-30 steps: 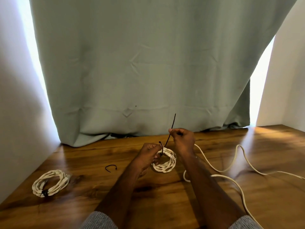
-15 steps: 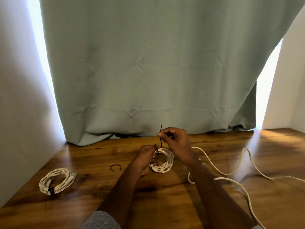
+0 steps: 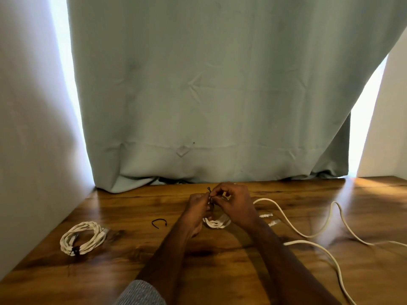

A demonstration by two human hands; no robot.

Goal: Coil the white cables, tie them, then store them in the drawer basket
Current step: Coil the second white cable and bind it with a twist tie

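Note:
A small coil of white cable (image 3: 217,223) lies on the wooden table (image 3: 220,271), mostly hidden under my hands. My left hand (image 3: 197,205) grips the coil's left side. My right hand (image 3: 233,201) pinches a thin black tie (image 3: 209,191) that wraps the coil; only a short tip of the tie sticks up between my fingers. A second white coil (image 3: 82,237), bound with a black tie, lies at the left. A long loose white cable (image 3: 308,235) snakes across the table's right side.
A spare black tie (image 3: 159,223) lies curved on the table left of my hands. A grey-green curtain (image 3: 209,95) hangs behind the table, with white walls at both sides. No drawer basket is in view.
The black tie's long free end, standing tall a second ago, has shortened to a small tip. My right hand has dropped closer to the coil and my left hand.

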